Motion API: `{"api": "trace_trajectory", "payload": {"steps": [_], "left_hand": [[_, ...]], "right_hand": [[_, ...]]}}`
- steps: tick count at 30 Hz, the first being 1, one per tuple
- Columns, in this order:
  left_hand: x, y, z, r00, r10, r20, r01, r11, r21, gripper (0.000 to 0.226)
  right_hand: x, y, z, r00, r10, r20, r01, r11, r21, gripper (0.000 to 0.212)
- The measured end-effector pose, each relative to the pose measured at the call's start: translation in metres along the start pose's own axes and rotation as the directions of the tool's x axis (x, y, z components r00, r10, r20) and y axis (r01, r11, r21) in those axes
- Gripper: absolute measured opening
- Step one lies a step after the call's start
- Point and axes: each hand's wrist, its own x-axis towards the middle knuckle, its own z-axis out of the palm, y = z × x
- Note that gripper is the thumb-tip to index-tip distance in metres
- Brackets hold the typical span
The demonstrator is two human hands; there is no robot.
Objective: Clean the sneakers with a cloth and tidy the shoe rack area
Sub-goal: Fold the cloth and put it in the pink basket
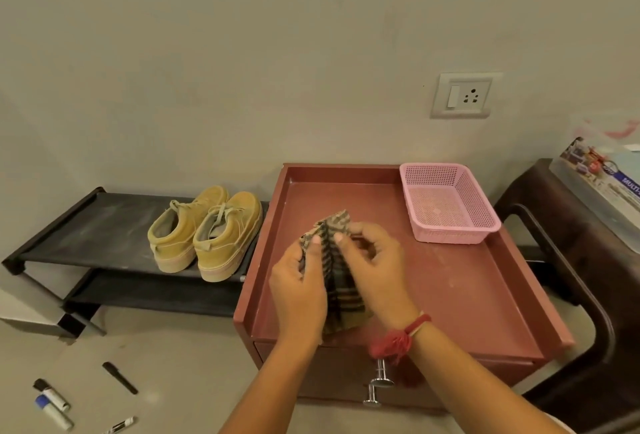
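Observation:
A pair of tan suede sneakers point(207, 231) stands side by side on the top shelf of a low black shoe rack point(90, 222), heels toward me. Over the red-brown cabinet top point(450, 277), both hands hold a striped dark-and-beige cloth point(337, 277). My left hand point(299, 290) pinches its left edge near the top. On the right edge, my right hand point(375, 265) pinches the cloth with thumb and fingers. The cloth hangs folded between them.
A pink perforated basket point(446, 203) sits at the cabinet's back right. Several markers point(52, 402) and a black pen point(119, 377) lie on the floor at lower left. A dark chair point(568, 260) with a printed box point(602, 184) stands right. A wall socket point(462, 96) is above.

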Motion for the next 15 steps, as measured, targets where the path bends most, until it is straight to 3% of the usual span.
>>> {"api": "trace_trajectory", "payload": {"steps": [4, 8, 10, 12, 15], "left_hand": [[-0.008, 0.003, 0.006, 0.983, -0.026, 0.182, 0.050, 0.991, -0.128, 0.045], [-0.011, -0.004, 0.005, 0.838, -0.084, 0.540, 0.254, 0.935, -0.248, 0.098], [-0.009, -0.005, 0.002, 0.790, -0.098, 0.606, 0.280, 0.936, -0.214, 0.107], [-0.001, -0.003, 0.000, 0.828, -0.125, 0.547, 0.253, 0.953, -0.165, 0.088], [0.017, -0.006, -0.006, 0.959, -0.105, 0.265, 0.119, 0.992, -0.036, 0.045]], "right_hand": [[-0.007, 0.004, 0.006, 0.997, -0.014, 0.078, 0.011, 0.999, 0.037, 0.021], [-0.006, 0.004, -0.002, 0.993, 0.030, 0.118, -0.046, 0.989, 0.139, 0.036], [-0.005, 0.002, -0.005, 0.995, 0.033, 0.098, -0.051, 0.980, 0.192, 0.027], [-0.001, 0.001, -0.012, 0.999, 0.011, 0.052, -0.021, 0.982, 0.188, 0.021], [0.005, -0.002, -0.021, 0.998, -0.016, 0.062, 0.008, 0.991, 0.132, 0.016]]}}
